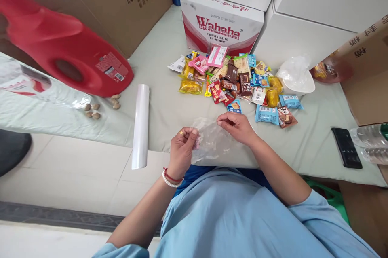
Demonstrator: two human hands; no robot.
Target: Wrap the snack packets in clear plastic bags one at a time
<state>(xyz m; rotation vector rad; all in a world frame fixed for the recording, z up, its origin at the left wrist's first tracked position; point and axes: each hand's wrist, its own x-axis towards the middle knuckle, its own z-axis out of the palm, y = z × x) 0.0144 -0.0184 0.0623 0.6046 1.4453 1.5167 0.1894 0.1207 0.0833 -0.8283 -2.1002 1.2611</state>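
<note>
My left hand (182, 149) and my right hand (236, 126) each pinch an edge of a clear plastic bag (212, 142), held between them at the near edge of the pale green table (166, 112). Something small and pink shows inside the bag by the left fingers. Both hands are closed on the bag. Just beyond the right hand lies a heap of wrapped snacks (236, 82) in yellow, blue, brown and pink packets.
A white roll (141, 124) lies left of my hands and overhangs the table edge. A red jug (63, 53) and several nuts (100, 106) sit far left. A Wahaha carton (222, 21) stands behind the snacks; a white bowl (298, 82), a black phone (346, 147) and bottles (371, 142) are at right.
</note>
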